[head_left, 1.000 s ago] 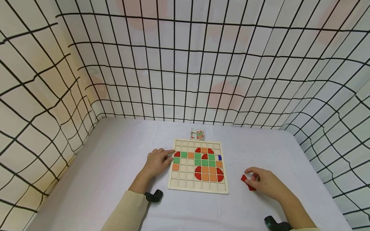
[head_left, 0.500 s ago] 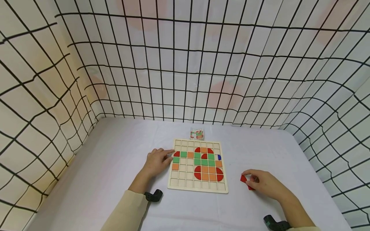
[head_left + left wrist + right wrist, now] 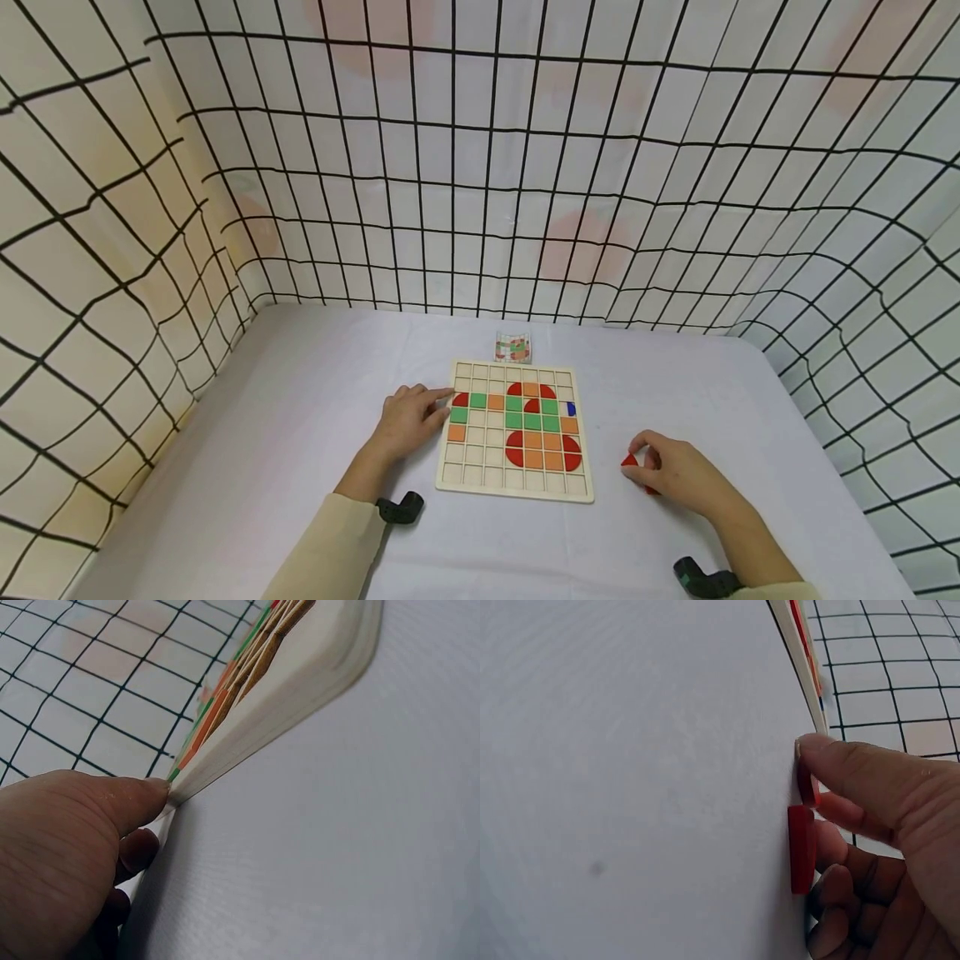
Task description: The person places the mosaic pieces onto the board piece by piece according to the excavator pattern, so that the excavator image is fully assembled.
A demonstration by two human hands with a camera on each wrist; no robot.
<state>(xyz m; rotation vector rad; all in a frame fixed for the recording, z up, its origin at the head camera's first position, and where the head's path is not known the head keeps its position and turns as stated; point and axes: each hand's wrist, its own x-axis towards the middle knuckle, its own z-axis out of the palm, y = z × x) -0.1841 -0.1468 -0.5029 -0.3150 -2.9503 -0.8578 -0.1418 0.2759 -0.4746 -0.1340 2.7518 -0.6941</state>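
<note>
A cream square grid board [image 3: 480,479] lies flat on the table, with red, green and orange tiles in several cells and a blue piece [image 3: 572,409] near its right edge. My left hand [image 3: 405,421] touches the board's left edge with index finger and thumb extended; its other fingers are partly hidden. Right of the board, my right hand [image 3: 678,473] pinches a small red tile [image 3: 628,460] between thumb and forefinger, low over the cloth. A second red tile [image 3: 802,851] rests on the table beneath the curled fingers, mostly covered in the head view.
A small pattern card [image 3: 513,347] with a matching colour style stands behind the board. White cloth [image 3: 330,367] covers the table. Black wire mesh [image 3: 480,187] rises along the back and both sides. Black wrist cameras [image 3: 401,508] sit on both wrists.
My right hand has shifted slightly; its thumb and forefinger now pinch the upper red tile, which has turned and separated from the lower one. The left hand and board look unmoved.
</note>
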